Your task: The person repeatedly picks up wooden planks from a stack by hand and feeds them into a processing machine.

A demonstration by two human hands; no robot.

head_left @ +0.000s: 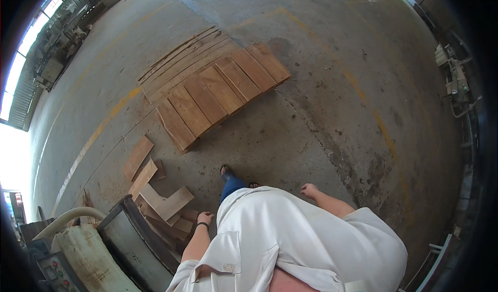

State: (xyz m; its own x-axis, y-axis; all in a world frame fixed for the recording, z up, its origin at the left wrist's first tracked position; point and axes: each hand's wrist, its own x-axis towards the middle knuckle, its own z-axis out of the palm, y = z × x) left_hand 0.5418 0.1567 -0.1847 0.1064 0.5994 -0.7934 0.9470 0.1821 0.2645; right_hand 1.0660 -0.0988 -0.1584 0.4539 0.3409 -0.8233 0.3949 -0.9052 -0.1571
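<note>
My left hand (206, 219), with a dark band at the wrist, hangs low by my side. Its fingers are mostly hidden from above, and I see nothing in it. Nearest to it is a loose heap of wooden board offcuts (174, 204) on the floor. On the other side, my right hand (309, 191) hangs away from my body with its fingers curled in, nothing showing in them. Ahead of me lies a low stack of wide brown wooden boards (220, 87), side by side in a row. Thin long wood strips (179, 56) lie along its far side.
A worn machine (91, 253) with a button panel (56, 274) and a pale hose (72, 216) stands at the near left. More machinery (54, 66) lines the far left wall, and metal equipment (456, 79) the right. Yellow lines (363, 97) mark the concrete floor.
</note>
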